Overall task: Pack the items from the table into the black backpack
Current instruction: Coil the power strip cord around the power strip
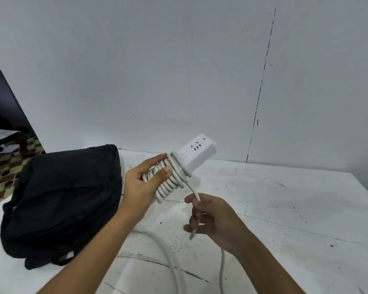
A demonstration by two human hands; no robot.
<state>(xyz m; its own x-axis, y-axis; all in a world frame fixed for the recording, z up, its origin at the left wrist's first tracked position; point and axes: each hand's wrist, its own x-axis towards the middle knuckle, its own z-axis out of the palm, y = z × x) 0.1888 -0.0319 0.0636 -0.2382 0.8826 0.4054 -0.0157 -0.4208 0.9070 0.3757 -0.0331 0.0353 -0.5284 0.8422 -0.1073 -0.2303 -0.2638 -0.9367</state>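
The white bench (274, 209) carried the black backpack (60, 204), lying closed at its left. Above it the left hand (140, 187) gripped the power strip (197, 154) around its coiled cord (168, 183), while the right hand (212, 219) pinched the loose length; keeping turns tight and adjacent seemed wise.

Matt black cloth backpack (62, 200); smooth white plastic power strip (197, 152).

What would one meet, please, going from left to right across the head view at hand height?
Backpack → left hand → power strip wound with cable → right hand → bare table.
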